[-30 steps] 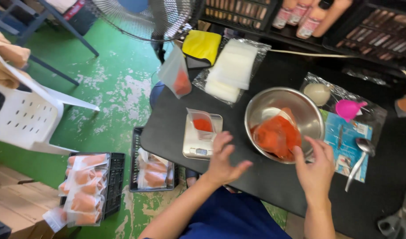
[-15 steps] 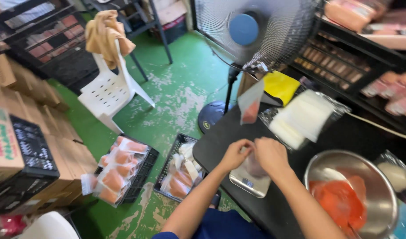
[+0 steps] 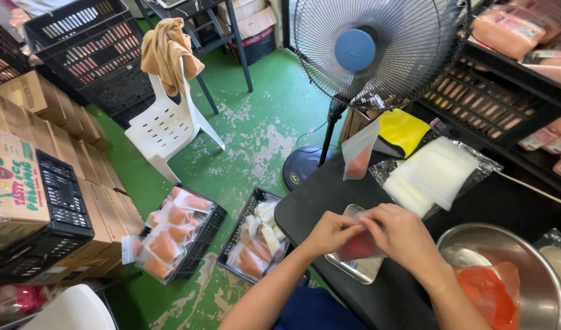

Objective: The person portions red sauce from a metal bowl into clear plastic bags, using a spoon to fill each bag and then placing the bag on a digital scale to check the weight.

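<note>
Steel bowl (image 3: 525,256) on black table (image 3: 329,189) — orange paste inside. Left hand (image 3: 330,232) and right hand (image 3: 402,235), grips pinched on small clear pouch (image 3: 358,245) of red paste over scale tray (image 3: 354,272). Floor crates (image 3: 207,214) — filled pouches.

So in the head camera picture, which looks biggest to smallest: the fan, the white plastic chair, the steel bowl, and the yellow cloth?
1. Fan
2. White plastic chair
3. Steel bowl, partly cut off by the frame and nearer the camera, so its rank against the chair is unsure
4. Yellow cloth
</note>
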